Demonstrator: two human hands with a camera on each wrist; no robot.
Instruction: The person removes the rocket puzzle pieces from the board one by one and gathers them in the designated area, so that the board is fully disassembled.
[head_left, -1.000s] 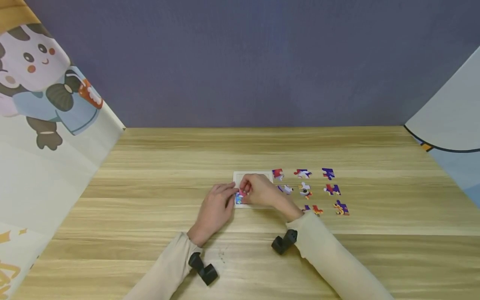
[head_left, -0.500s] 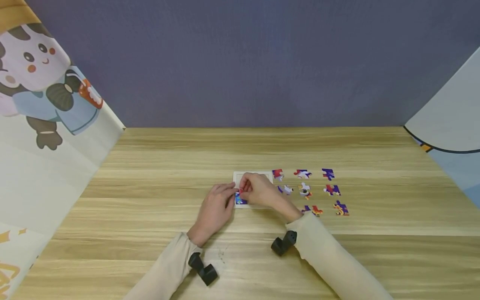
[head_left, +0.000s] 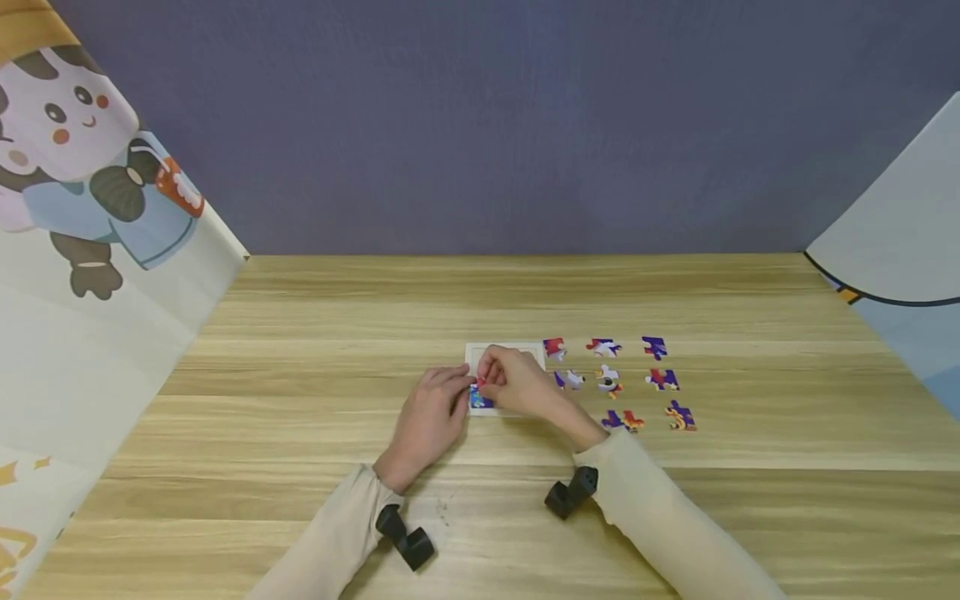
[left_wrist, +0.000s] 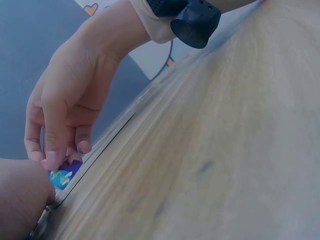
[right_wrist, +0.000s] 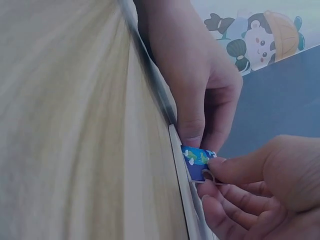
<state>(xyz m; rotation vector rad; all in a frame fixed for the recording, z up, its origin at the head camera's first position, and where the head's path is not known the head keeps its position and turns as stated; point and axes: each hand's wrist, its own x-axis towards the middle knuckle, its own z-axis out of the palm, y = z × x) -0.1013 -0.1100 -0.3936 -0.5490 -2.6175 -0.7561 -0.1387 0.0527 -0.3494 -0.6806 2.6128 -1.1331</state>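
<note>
A white puzzle frame (head_left: pixel 506 345) lies on the table between my hands. In its near left corner sits a blue and purple puzzle piece (right_wrist: pixel 195 159) with green and white printing. My right hand (head_left: pixel 521 385) reaches over the frame and pinches a red puzzle piece (head_left: pixel 482 382) just above the blue one; its fingers hide most of it. The right thumb overlaps the blue piece's edge in the right wrist view. My left hand (head_left: pixel 429 421) rests at the frame's left side, fingers extended, with fingertips right at the rim and the pieces.
Several loose puzzle pieces lie in rough rows right of the frame, among them a red one (head_left: pixel 554 348), a purple one (head_left: pixel 654 347) and a purple-and-gold one (head_left: pixel 681 416). A dark wall (head_left: pixel 510 125) rises behind the wooden table (head_left: pixel 300 317).
My right fingers have shifted slightly at the red piece, which now sits a little farther up. More of the blue and purple piece shows. My left hand stays in place.
</note>
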